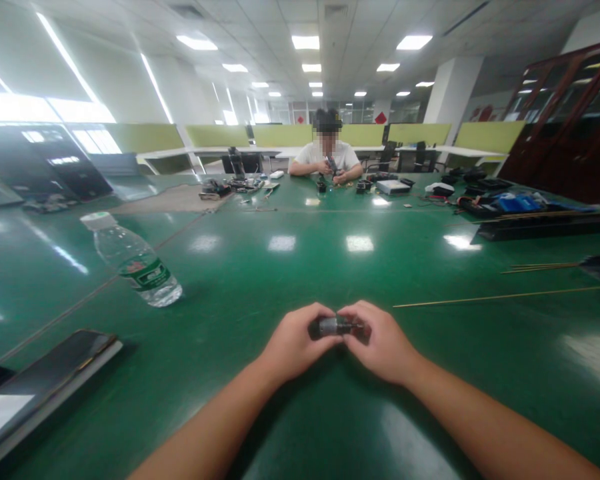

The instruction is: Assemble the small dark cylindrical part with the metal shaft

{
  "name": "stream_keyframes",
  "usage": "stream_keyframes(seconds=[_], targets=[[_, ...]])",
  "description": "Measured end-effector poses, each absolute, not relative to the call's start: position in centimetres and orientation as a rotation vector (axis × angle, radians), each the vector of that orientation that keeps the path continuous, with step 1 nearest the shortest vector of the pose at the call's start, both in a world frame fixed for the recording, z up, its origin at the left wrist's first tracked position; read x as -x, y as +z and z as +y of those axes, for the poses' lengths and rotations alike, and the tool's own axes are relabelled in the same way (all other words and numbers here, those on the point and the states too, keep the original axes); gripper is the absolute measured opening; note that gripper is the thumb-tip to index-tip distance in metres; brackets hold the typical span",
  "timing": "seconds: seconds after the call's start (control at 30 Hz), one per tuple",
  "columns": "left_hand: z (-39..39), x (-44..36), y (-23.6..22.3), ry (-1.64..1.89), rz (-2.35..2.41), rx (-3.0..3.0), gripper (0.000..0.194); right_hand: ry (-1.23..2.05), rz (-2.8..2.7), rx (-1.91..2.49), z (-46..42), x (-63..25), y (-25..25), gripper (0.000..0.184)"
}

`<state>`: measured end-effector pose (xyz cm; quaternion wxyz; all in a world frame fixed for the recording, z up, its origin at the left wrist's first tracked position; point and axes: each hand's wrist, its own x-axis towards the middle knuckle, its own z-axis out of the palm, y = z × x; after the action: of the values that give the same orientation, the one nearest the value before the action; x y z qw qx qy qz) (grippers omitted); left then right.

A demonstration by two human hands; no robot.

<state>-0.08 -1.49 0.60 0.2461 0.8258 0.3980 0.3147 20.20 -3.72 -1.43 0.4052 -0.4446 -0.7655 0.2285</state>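
Note:
My left hand and my right hand meet just above the green table, near its front edge. Both are curled round a small dark cylindrical part with a shiny grey middle, held between thumbs and fingertips. The left hand grips its left end, the right hand its right end. Most of the part is hidden by my fingers.
A plastic water bottle lies tilted at the left. A dark flat device rests at the near left. Thin wooden sticks lie to the right. Across the table a person handles small parts among scattered tools and boxes.

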Motion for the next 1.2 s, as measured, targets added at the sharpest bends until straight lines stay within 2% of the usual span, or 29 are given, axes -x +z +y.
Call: stream_keyframes(seconds=[0.23, 0.47, 0.67, 1.2], targets=[[-1.43, 0.10, 0.44, 0.899, 1.001, -2.221, 0.021, 0.580, -1.941, 1.119, -3.77, -20.21, -1.36, 0.024], [-1.37, 0.12, 0.56, 0.924, 1.002, -2.187, 0.021, 0.593, -1.929, 1.078, -3.86, -20.22, -1.02, 0.027], [-1.31, 0.18, 0.29, 0.923, 1.009, -2.190, 0.023, 0.593, -1.941, 1.080, -3.81, -20.24, -0.99, 0.016], [-1.45, 0.07, 0.18, 0.906, 1.096, -2.190, 0.023, 0.603, -1.953, 1.112, -3.83, -20.36, -0.87, 0.016]])
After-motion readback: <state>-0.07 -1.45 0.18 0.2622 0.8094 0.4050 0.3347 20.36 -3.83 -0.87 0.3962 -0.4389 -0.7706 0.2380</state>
